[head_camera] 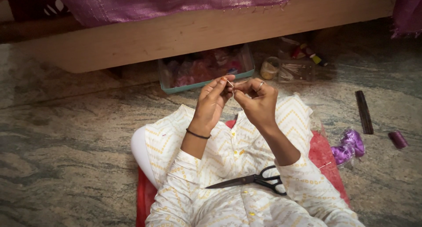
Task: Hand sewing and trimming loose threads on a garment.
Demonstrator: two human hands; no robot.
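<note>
Steel glints between my fingertips: my left hand (212, 101) pinches a thin needle (230, 82) upright between thumb and forefinger, raised over my lap. My right hand (258, 100) is drawn narrow, thumb and forefinger pressed together just beside the needle's tip; I cannot tell whether a thread sits between them, it is too fine to see. Both hands nearly touch, above the pale patterned cloth (228, 152) spread across my knees. Black scissors (257, 181) lie closed on that cloth, near its lower edge. A red mat (327, 161) shows under the cloth's right edge. On the stone floor (66, 165) to the right lie a purple satin bundle (349, 148), a dark spool (398, 139) and a dark flat strip (364, 111). Beyond my hands, under the wooden bed frame (176, 33), stands a clear box (206, 68) of coloured scraps.
</note>
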